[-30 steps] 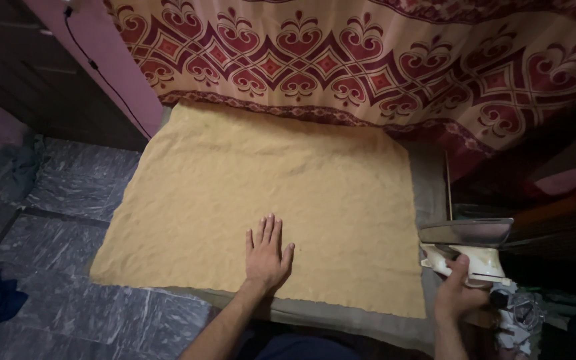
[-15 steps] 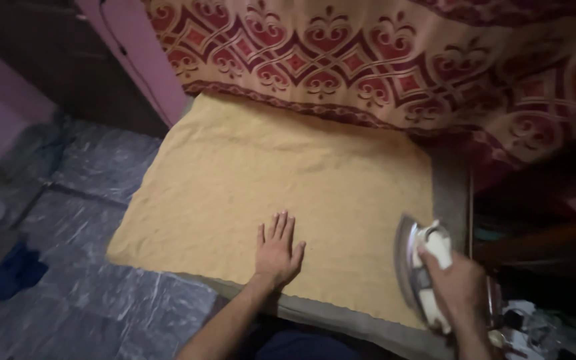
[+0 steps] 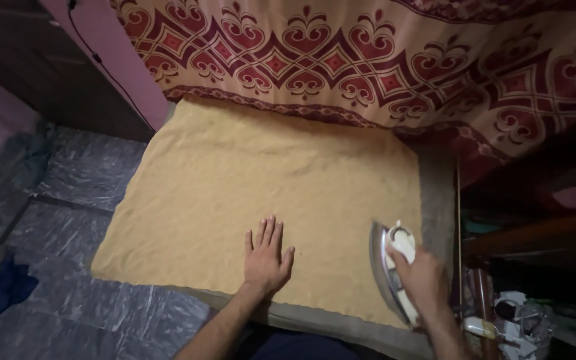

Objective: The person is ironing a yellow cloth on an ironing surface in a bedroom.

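Left hand [image 3: 266, 257] flat, fingers spread, pressing yellow cloth [image 3: 268, 180] at 6 o'clock edge. Right hand [image 3: 421, 280] closed around iron [image 3: 389, 270] handle at 4 o'clock, soleplate tilted, facing left. Step: bringing iron onto cloth. Next, likely: lay soleplate flat, keep clear of left hand.

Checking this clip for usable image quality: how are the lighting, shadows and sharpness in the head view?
Head view: dim, warm indoor light; the yellow cloth is evenly lit and fairly sharp, the left hand flat on it is clear, the right hand and the iron it grips look slightly soft; the right side and the top left corner sink into deep shadow; no glare beyond a dull sheen on the iron's soleplate.
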